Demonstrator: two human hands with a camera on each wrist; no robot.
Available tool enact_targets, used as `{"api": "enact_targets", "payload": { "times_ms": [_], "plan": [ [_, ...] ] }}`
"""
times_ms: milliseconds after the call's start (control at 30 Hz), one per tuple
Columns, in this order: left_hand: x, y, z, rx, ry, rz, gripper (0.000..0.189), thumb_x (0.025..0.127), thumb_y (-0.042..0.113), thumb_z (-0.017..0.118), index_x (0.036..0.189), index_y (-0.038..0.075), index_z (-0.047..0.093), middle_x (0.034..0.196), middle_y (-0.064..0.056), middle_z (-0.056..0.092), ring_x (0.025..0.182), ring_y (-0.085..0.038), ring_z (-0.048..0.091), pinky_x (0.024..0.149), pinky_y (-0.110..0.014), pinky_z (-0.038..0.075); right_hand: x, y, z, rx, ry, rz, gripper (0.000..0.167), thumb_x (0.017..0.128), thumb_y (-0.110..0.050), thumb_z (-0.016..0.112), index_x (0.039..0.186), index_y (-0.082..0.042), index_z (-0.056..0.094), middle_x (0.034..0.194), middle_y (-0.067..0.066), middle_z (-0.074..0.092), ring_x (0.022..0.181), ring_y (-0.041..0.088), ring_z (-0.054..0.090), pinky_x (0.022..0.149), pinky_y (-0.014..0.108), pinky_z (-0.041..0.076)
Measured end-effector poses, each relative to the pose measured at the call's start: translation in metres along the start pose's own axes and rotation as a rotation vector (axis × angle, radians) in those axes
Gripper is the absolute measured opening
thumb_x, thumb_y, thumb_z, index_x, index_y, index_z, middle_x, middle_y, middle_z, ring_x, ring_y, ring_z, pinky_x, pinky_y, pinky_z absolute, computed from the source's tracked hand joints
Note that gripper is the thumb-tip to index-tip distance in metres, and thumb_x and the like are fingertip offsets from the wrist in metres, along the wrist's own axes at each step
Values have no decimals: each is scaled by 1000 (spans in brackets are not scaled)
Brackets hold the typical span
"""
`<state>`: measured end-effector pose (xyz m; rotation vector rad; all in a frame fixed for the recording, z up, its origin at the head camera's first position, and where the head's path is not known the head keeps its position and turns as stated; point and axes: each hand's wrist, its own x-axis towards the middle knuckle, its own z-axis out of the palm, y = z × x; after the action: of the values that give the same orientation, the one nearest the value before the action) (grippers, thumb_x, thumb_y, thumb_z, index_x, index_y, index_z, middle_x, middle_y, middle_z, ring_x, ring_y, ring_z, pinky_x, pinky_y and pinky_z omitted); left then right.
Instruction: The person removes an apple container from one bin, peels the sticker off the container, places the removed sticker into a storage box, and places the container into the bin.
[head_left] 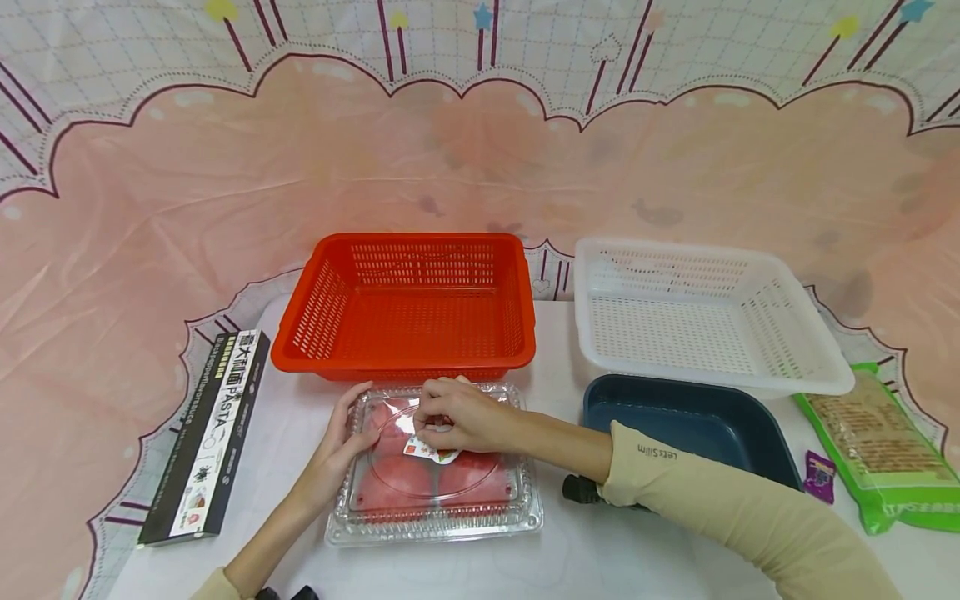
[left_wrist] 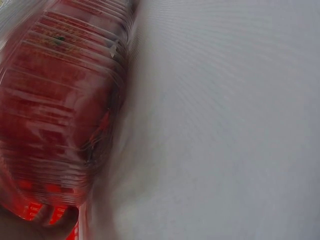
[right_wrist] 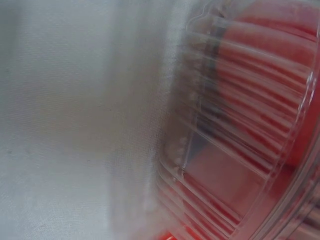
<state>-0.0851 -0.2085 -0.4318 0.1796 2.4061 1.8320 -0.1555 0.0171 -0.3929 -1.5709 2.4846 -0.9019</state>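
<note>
A clear plastic clamshell box [head_left: 442, 517] of large round red tomatoes [head_left: 396, 479] sits in front of the red basket; its ribbed side fills much of both wrist views. My left hand [head_left: 335, 454] holds the box at its left side, thumb over the lid and fingers toward the back left corner. In the left wrist view, fingertips [left_wrist: 67, 220] curl at the box's end. Over the middle of the lid, my right hand [head_left: 461, 415] pinches a white label with red print [head_left: 429, 451]. Its fingers partly cover the label.
Behind the box stands a red basket [head_left: 420, 367]; a white basket [head_left: 712, 379] is at the back right. A dark blue basin [head_left: 690, 387] lies beyond my right forearm. To the right are a purple packet [head_left: 819, 477] and a green-edged bag [head_left: 877, 442]; a black pasta box [head_left: 206, 437] lies left.
</note>
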Motion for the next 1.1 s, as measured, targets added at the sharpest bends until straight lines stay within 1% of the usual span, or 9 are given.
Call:
{"api": "enact_targets", "payload": {
  "times_ms": [133, 300, 400, 633, 733, 900, 1100],
  "plan": [
    [0, 0, 1, -1, 1, -12, 59, 96, 22, 45, 149, 16, 20, 158, -13, 13, 147, -36, 4, 111, -75, -1, 0, 1, 2, -29, -3, 6, 6, 85, -15, 65, 82, -19, 67, 87, -5, 57, 83, 7, 49, 73, 18, 30],
    [-1, 1, 1, -4, 2, -15, 58, 97, 21, 44, 149, 14, 19, 156, -13, 17, 144, -36, 11, 111, -75, 3, 0, -1, 2, -65, -37, 29, 4, 89, -19, 62, 85, -20, 64, 92, -5, 58, 88, 8, 50, 76, 18, 30],
    [0, 2, 0, -5, 1, -15, 58, 97, 21, 43, 150, 14, 19, 155, -14, 17, 143, -35, 12, 112, -74, 4, 0, -1, 2, -66, -53, 38, 4, 91, -21, 60, 88, -20, 63, 94, -5, 58, 91, 9, 50, 77, 18, 31],
    [0, 3, 1, -11, 1, -14, 59, 97, 19, 42, 150, 14, 18, 155, -14, 17, 142, -35, 14, 112, -74, 5, 0, 0, 0, -59, -56, 33, 5, 93, -21, 60, 95, -20, 64, 99, -6, 61, 96, 9, 52, 80, 19, 33],
    [0, 3, 1, -15, 2, -12, 59, 97, 19, 42, 150, 13, 18, 155, -15, 16, 142, -35, 13, 112, -74, 4, 0, 0, -1, -56, -60, 35, 5, 94, -22, 61, 94, -20, 65, 99, -5, 61, 96, 9, 53, 81, 19, 33],
    [0, 3, 1, -17, 4, -9, 58, 97, 19, 42, 150, 14, 18, 156, -14, 15, 144, -35, 10, 112, -74, 1, 0, -2, 0, -81, -62, 35, 7, 94, -23, 62, 90, -18, 63, 95, -5, 59, 93, 10, 52, 79, 19, 32],
    [0, 2, 1, -22, 1, -3, 58, 97, 18, 42, 149, 13, 18, 155, -13, 15, 144, -35, 9, 112, -74, 1, 2, -6, 3, -184, -66, 37, 11, 94, -24, 62, 86, -17, 60, 90, -4, 57, 90, 12, 51, 75, 19, 30]
  ]
}}
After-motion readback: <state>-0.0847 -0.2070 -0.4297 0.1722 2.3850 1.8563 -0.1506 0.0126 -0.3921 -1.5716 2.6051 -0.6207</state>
